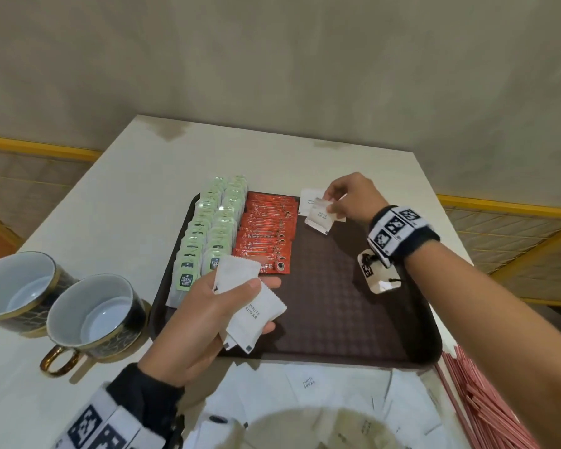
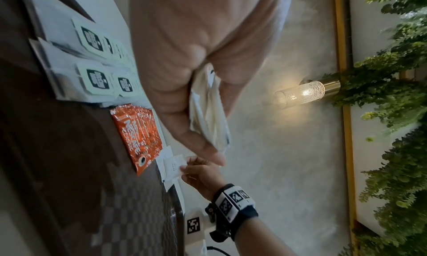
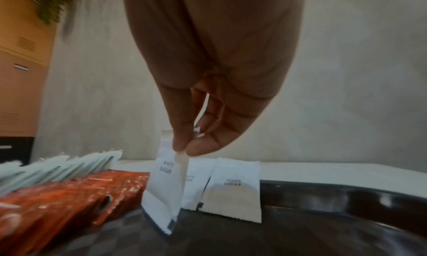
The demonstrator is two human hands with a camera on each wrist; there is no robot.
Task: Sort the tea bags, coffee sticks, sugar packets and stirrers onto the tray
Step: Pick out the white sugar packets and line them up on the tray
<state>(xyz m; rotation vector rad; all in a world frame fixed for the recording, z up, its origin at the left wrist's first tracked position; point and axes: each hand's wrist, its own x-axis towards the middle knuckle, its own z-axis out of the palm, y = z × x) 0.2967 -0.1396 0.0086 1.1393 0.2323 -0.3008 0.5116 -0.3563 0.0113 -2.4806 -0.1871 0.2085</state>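
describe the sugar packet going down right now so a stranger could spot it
Find the brown tray, then the red coffee sticks. At their far right, white sugar packets lean on the rim. It's the sugar packet pinched by the right hand, the only one there being held.

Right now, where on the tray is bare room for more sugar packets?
Free: the tray floor right of the coffee sticks, below the leaning sugar packets. Crowded: the left side, filled by tea bags and coffee sticks.

1. Black wristband (image 1: 402, 233) on right wrist, carrying white blocks printed with black square markers.
2. White camera unit (image 1: 378, 273) below it, marker-tagged.
3. Matching black band (image 1: 123, 416) on left wrist.
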